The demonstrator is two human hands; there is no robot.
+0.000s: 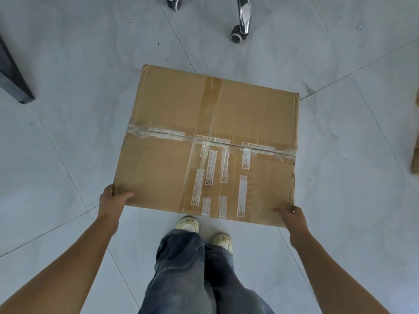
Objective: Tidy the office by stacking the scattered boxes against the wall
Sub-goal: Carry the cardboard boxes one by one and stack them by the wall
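Note:
A large brown cardboard box (208, 141), sealed with clear and brown tape, fills the middle of the view above the grey tiled floor. My left hand (114, 198) grips its near left corner, thumb on top and fingers under the edge. My right hand (291, 215) grips the near right corner the same way. The fingers beneath the box are hidden. Below the box's near edge my two feet in light shoes stand on the tiles.
Chrome chair legs with castors (240, 30) stand at the top, just beyond the box. A dark furniture leg (13, 82) is at the left edge. The edge of another cardboard box (415, 155) shows at the far right.

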